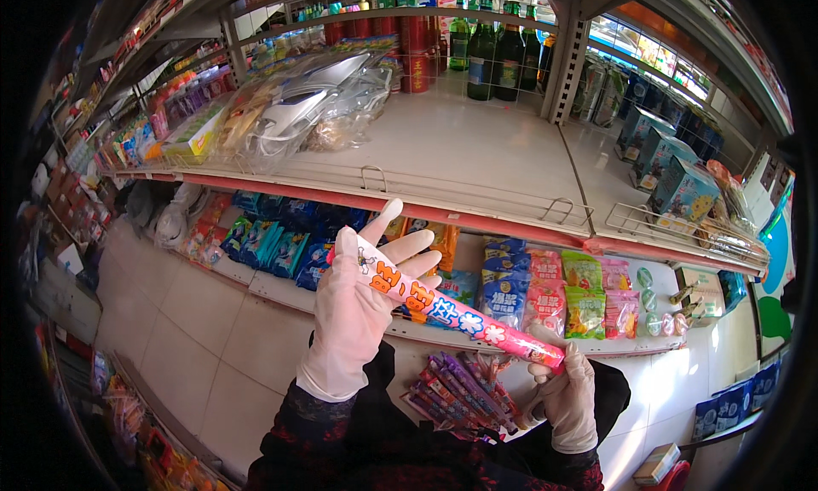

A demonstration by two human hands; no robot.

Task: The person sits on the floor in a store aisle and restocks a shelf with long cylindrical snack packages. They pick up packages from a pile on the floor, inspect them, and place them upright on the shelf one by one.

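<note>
A long pink ice-pop tube (pixel 441 306) with printed writing lies slantwise across my gloved hands, in front of the lower shelf. My left hand (pixel 358 299) has its palm up, with the thumb over the tube's upper end and the fingers spread beneath it. At the lower right end, my right hand (pixel 565 389) pinches the tube between thumb and fingers. Both hands wear thin white gloves. Below the tube, near my lap, lies a pile of similar purple and pink tubes (pixel 454 389), partly hidden by my right hand and dark clothing.
A waist-high shelf board (pixel 460 139) with a low wire rail (pixel 374 178) runs across. It bears plastic-wrapped packages (pixel 300 108), green bottles (pixel 495 56), red cans (pixel 415 56) and blue boxes (pixel 680 184). Bagged sweets (pixel 585 286) line the lower shelf. A tiled floor (pixel 192 344) is at left.
</note>
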